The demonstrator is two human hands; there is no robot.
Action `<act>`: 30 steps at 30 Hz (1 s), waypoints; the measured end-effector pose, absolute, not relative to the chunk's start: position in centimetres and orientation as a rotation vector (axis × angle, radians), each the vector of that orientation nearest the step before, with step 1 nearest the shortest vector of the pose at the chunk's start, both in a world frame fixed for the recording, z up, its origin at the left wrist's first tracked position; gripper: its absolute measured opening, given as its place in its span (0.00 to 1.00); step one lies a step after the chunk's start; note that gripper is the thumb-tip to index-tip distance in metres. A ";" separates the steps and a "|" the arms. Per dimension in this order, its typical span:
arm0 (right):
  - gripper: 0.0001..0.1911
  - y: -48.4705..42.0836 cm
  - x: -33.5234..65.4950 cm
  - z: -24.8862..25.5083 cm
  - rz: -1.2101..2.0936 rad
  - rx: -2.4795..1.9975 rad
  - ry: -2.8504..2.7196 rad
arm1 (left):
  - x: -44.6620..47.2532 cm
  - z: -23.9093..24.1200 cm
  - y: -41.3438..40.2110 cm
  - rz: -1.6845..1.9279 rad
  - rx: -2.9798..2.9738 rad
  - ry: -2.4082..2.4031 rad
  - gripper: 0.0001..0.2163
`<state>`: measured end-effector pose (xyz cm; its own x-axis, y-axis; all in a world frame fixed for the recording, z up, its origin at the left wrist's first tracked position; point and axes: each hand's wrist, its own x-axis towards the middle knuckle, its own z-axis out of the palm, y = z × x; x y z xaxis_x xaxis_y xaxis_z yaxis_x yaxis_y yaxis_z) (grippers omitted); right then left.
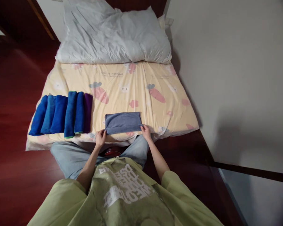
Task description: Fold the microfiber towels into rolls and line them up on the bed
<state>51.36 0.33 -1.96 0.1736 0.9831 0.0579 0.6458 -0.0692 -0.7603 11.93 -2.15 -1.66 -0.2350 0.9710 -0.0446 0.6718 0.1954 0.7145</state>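
Note:
A grey-blue towel (pixel 123 121) lies flat near the front edge of the bed, its near edge folded over into a narrow band. My left hand (pixel 100 137) pinches the towel's near left corner. At the near right corner, my right hand (pixel 146 132) grips the cloth between thumb and fingers. To the left, several rolled towels lie side by side: blue ones, among them a blue roll (pixel 59 113) and a teal roll with green edging (pixel 70 114), and a purple roll (pixel 87 113) at the right end of the row.
The bed (pixel 132 84) has a yellow sheet printed with carrots and rabbits. A bulky pale grey quilt (pixel 115 34) is heaped at its far end. A white wall (pixel 233 69) runs along the right, and dark red floor (pixel 11 119) shows at left.

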 end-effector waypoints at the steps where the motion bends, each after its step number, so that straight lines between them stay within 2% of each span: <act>1: 0.23 0.4 51.3 -1.9 0.636 -1.800 -1.540 | 12.0 -1.6 -2.0 0.785 1.523 1.989 0.18; 6: 0.24 0.8 51.0 -1.7 0.615 -1.842 -1.526 | 12.1 -1.6 -1.7 0.772 1.493 2.013 0.18; 22: 0.20 0.9 50.4 -1.1 0.597 -1.899 -1.507 | 12.2 -1.4 -1.6 0.790 1.442 2.046 0.21; 30: 0.15 0.8 50.0 -0.8 0.545 -1.954 -1.559 | 12.7 -1.1 -1.8 0.801 1.522 2.051 0.16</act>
